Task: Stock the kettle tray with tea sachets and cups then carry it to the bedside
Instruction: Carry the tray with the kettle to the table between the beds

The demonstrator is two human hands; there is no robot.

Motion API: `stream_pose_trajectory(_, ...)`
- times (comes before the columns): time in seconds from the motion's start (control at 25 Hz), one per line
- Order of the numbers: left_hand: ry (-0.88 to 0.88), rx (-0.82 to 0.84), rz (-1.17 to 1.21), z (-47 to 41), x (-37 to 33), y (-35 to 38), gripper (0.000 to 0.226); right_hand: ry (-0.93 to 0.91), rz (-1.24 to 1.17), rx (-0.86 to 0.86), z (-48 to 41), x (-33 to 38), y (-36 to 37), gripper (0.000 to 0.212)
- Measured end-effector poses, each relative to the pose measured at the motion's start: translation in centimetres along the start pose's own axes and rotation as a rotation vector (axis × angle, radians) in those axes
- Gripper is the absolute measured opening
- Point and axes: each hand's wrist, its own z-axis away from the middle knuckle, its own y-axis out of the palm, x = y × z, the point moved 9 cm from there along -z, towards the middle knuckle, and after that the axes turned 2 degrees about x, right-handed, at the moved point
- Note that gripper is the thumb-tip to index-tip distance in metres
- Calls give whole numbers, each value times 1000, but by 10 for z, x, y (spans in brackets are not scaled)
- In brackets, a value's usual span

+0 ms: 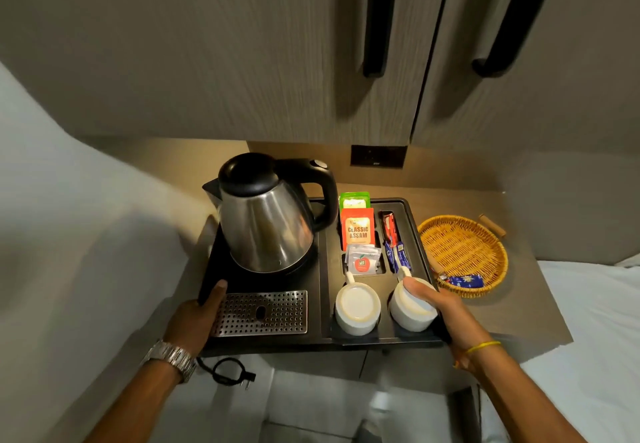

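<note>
Black rectangular kettle tray, long axis left-right across lower frame. Left hand fingers curled on left edge; right hand clasps right edge, thumb on white cup.

Bare tabletop behind the tray at frame centre is open; wicker basket crowds the tray's right side.

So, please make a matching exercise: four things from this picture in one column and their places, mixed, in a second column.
Things:
1. steel kettle with black lid
2. orange Classic Assam sachet
3. woven wicker basket
4. black power plug

Places:
A. hanging below the black tray
B. beside the tray, on the right
C. tray's left half
D. compartment behind the white cups

Pairs: 1-C, 2-D, 3-B, 4-A
</note>
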Motion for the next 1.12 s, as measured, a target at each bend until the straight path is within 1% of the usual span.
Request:
stream_pose_trajectory(0.12,95,-9,105,28,-22,-24,74,-87,-12,-32,35,29,-5,83)
stream_pose_trajectory(0.24,144,10,176,51,-34,-38,63,-113,-31,-47,70,46,-11,68)
stream_pose_trajectory(0.28,151,26,169,64,-34,-40,62,-118,-41,-57,86,45,-12,67)
stream_pose_trajectory(0.36,157,46,137,84,-28,-41,61,-115,-53,-89,111,38,-14,74)
stream_pose_trajectory(0.4,164,52,116,95,-24,-40,60,-111,-57,-107,125,30,-14,74)
stream_pose_trajectory(0.52,194,66,58,115,-17,-38,58,-90,-71,-133,152,8,-18,58)
stream_pose_trajectory(0.56,194,73,44,122,-14,-37,60,-87,-80,-140,160,0,-20,57)
stream_pose_trajectory(0.68,209,80,23,141,-5,-34,66,-68,-91,-195,185,-25,-31,66)
stream_pose_trajectory(0.72,220,87,8,148,-4,-32,66,-67,-105,-215,197,-34,-35,65)
stream_pose_trajectory(0.84,250,120,-25,168,-11,-21,66,-83,-174,-251,231,-53,-50,52)
stream_pose_trajectory(0.92,294,163,-60,184,-27,-1,66,-100,-224,-289,261,-64,-70,43)
stream_pose_trajectory(1.04,402,224,-120,214,-62,36,67,-124,-264,-389,309,-83,-108,48)
stream_pose_trajectory(1.12,498,298,-165,238,-90,75,66,-146,-303,-475,348,-96,-139,51)
